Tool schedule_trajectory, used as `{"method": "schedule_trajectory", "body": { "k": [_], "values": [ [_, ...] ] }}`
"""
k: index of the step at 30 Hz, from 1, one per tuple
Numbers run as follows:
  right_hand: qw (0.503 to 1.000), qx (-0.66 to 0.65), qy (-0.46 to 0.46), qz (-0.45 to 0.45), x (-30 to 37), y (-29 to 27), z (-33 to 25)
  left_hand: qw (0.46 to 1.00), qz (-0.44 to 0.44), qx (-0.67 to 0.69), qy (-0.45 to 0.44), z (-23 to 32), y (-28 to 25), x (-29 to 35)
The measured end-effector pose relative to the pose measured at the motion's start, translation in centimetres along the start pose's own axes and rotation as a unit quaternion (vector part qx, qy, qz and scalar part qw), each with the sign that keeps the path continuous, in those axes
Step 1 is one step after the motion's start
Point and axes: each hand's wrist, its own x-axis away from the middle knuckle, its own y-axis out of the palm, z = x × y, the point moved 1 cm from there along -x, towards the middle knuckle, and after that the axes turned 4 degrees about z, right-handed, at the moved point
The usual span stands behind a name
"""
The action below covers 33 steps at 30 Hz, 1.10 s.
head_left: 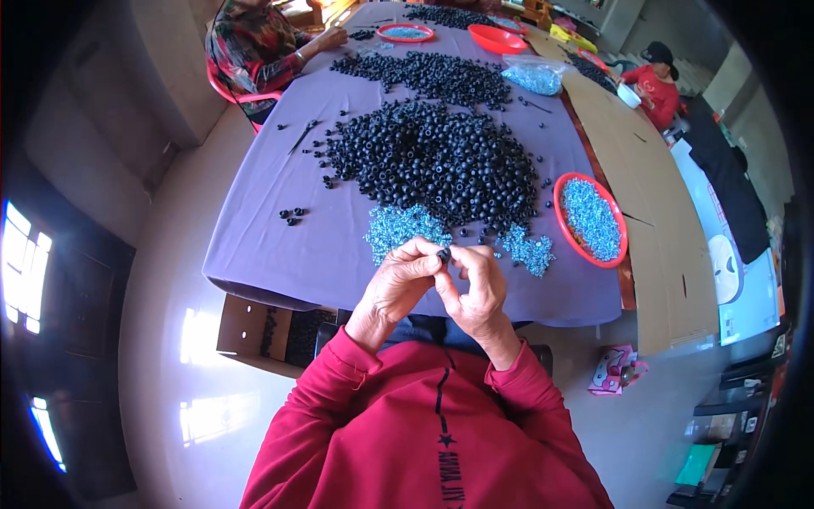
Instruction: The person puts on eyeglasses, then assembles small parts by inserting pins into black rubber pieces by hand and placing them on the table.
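Observation:
At the near edge of the table my left hand (397, 282) pinches a small round black piece (443, 255), bead-like with a hole, between thumb and fingertips. Facing it, my right hand (476, 288) has its thumb and fingers drawn together close beside that piece. Whatever lies between the right fingertips is too small to make out. Just beyond my left hand spreads a patch of tiny clear-blue pieces (405, 227), with a smaller blue patch (529, 251) past the right hand. Behind them rises a large heap of similar black pieces (432, 157).
A red oval dish (623, 242) of blue pieces sits to my right. Farther back are another black heap (432, 76), a bag of blue pieces (534, 76) and a red bowl (496, 39). Two people work at the table's far sides. A cardboard box (246, 335) stands below.

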Motion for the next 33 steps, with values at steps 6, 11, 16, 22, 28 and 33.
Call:
{"method": "schedule_trajectory", "body": {
  "k": [6, 11, 16, 22, 28, 33],
  "values": [
    [0.997, 0.014, -0.024, -0.078, 0.5, 0.2, 0.1, 0.987, 0.108, -0.122, -0.009, 1.2, -2.3, 0.8],
    [0.991, 0.059, 0.074, -0.097, 4.1, -0.9, 3.0, 0.804, 0.249, -0.502, 0.201, 8.8, -8.4, 2.8],
    [0.988, 0.029, 0.124, -0.081, 6.5, -1.4, 4.8, 0.567, 0.336, -0.722, 0.211, 13.7, -12.2, 4.4],
    [0.988, 0.030, 0.119, -0.088, 7.2, -1.2, 5.2, 0.491, 0.327, -0.784, 0.192, 14.2, -12.9, 3.4],
    [0.993, 0.039, 0.074, -0.082, 6.5, -0.8, 4.8, 0.495, 0.323, -0.762, 0.264, 17.5, -12.2, -2.7],
    [0.992, 0.033, 0.084, -0.086, 6.7, -0.7, 4.8, 0.458, 0.385, -0.764, 0.242, 19.4, -14.6, -9.0]
  ]
}}
